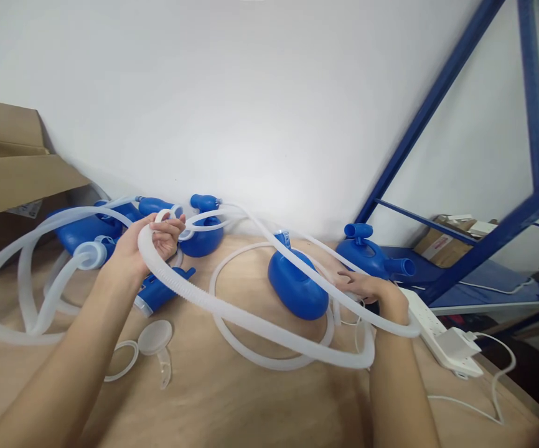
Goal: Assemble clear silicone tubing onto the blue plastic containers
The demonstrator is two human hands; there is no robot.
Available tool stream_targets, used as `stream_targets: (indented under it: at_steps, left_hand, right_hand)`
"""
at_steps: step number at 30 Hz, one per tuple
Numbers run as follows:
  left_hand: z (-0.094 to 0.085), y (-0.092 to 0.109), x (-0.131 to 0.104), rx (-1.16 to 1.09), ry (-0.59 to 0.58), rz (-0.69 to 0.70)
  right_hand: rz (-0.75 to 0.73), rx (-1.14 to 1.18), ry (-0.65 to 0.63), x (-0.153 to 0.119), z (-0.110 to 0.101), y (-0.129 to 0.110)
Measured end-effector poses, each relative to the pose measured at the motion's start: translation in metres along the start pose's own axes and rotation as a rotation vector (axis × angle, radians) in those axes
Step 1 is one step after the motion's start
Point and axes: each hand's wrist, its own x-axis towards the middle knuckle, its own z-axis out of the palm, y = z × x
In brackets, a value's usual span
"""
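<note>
Carton [17,180] print was too small to read. Your left hand [157,239] clamped white hose [171,278]; tubing [391,327] crossed your right hand's [370,290] wrist, fingers apart.

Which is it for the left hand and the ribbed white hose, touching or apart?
Touching: the head view shows the left hand with fingers curled around the ribbed white hose.

Wall [269,112]: bright, soft glow mid-height
Tabletop [232,410]: faint, soft-edged shadows
Right hand [367,291]: slightly blurred
Right-hand corners: darkened, stretched wide-angle
</note>
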Motion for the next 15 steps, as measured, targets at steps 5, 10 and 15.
stream_targets:
  at_steps: [5, 10, 15]
  left_hand:
    - [-0.021, 0.018, 0.014, 0.007, 0.023, -0.107]
    - [-0.017, 0.02, 0.013, -0.025, 0.064, -0.102]
    - [-0.01, 0.01, 0.01, 0.189, 0.102, -0.076]
  right_hand:
    - [0.269, 0.001, -0.086, 0.011, 0.01, 0.005]
    - [0.26, 0.054, -0.138, 0.012, 0.012, 0.014]
    - [0.15, 0.118, -0.068, 0.007, 0.007, 0.016]
